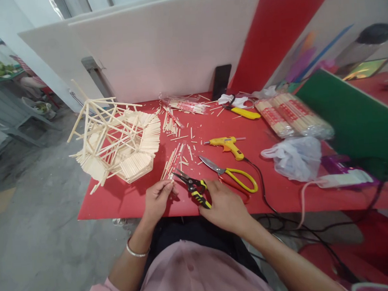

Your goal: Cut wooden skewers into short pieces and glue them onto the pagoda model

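My left hand (158, 199) is closed in a pinch on a thin wooden stick (171, 177) at the near edge of the red table (118, 199). My right hand (223, 205) grips a pair of black-and-yellow cutting pliers (192, 186), whose jaws point at the stick's end. Loose wooden sticks (175, 158) lie scattered just beyond my hands. A model built from sticks (117, 142) stands at the table's left end, overhanging the edge.
Yellow-handled scissors (231, 171) and a yellow glue gun (229, 145) with its black cord lie right of my hands. Further right are a plastic bag (294, 156), wrapped stick bundles (291, 114), a yellow knife (245, 112), a green board (355, 121) and a phone (221, 81).
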{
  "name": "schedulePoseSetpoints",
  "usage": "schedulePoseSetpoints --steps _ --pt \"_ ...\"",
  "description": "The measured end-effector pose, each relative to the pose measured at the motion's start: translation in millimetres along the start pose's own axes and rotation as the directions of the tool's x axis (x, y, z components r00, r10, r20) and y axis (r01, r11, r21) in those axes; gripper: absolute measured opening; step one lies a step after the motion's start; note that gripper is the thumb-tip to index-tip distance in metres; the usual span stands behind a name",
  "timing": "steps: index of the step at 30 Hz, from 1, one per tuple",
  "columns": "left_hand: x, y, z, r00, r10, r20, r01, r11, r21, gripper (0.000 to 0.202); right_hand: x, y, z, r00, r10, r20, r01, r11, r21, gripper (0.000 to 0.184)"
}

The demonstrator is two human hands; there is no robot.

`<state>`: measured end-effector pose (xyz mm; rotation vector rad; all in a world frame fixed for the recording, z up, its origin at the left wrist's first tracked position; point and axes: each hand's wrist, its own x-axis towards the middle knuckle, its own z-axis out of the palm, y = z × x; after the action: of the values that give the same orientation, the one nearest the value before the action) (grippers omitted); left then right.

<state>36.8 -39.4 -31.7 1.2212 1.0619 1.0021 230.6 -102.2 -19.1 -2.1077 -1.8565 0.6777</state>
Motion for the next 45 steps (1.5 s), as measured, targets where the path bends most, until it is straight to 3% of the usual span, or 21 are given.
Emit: schedulePoseSetpoints --steps 2,5,8,11,14,17,23,28,31,34,36,41,45 --pt "0 0 2.1 1.0 0.007 -0.025 -0.007 1.0 -0.001 0.034 8 -5 8 0.998 -0.03 -0.055 0.023 0.992 -0.127 0.066" --pt "-1 2 4.4 0.999 0.024 -0.025 -0.023 0.999 0.024 0.031 18 -3 9 0.973 -0.162 -0.163 0.132 0.974 -0.183 0.059" --pt "0 5 3.9 0.99 0.137 -0.035 -0.133 0.987 0.085 0.023 21 15 -5 0.955 -0.115 -0.273 0.027 0.952 -0.305 0.046" --pt "3 6 2.6 0.96 0.276 -0.044 -0.268 0.954 0.134 0.016 16 41 -22 0.977 0.05 -0.207 -0.128 0.914 -0.386 0.046" --pt "5 6 2.5 0.946 0.322 -0.05 -0.311 0.938 0.153 0.013 12 62 -31 0.994 0.033 -0.107 -0.072 0.92 -0.384 0.052" --pt "5 5 2.3 0.946 0.318 -0.064 -0.303 0.937 0.171 0.012 12 77 -34 0.998 -0.022 -0.056 0.003 0.943 -0.334 0.055" --pt "1 1 -0.8 0.97 0.235 -0.061 -0.225 0.965 0.134 0.012 19 93 -32 0.998 0.049 -0.031 -0.057 0.903 -0.426 0.062" --pt "0 4 0.3 0.961 0.268 -0.072 -0.26 0.959 0.111 0.014 8 84 -24 0.968 -0.027 -0.25 -0.058 0.943 -0.328 0.057" --pt "1 8 2.5 0.957 0.285 -0.056 -0.277 0.953 0.122 0.018 -1 66 -16 0.927 -0.127 -0.352 0.117 0.992 -0.05 0.057" --pt "1 11 3.7 0.953 0.299 -0.041 -0.292 0.949 0.116 0.018 -11 39 -8 0.943 -0.164 -0.29 0.256 0.913 0.316 0.055" --pt "0 11 3.2 0.951 0.308 -0.034 -0.303 0.947 0.105 0.017 -15 22 -7 0.956 -0.212 -0.202 0.281 0.86 0.425 0.057" --pt "-4 9 -0.6 0.94 0.34 -0.005 -0.339 0.938 0.074 0.012 -18 0 -8 0.932 -0.309 -0.191 0.35 0.903 0.247 0.062" --pt "-5 10 -1.4 0.938 0.345 0.017 -0.346 0.937 0.051 0.011 -15 -3 -8 0.924 -0.369 -0.097 0.38 0.914 0.142 0.06"
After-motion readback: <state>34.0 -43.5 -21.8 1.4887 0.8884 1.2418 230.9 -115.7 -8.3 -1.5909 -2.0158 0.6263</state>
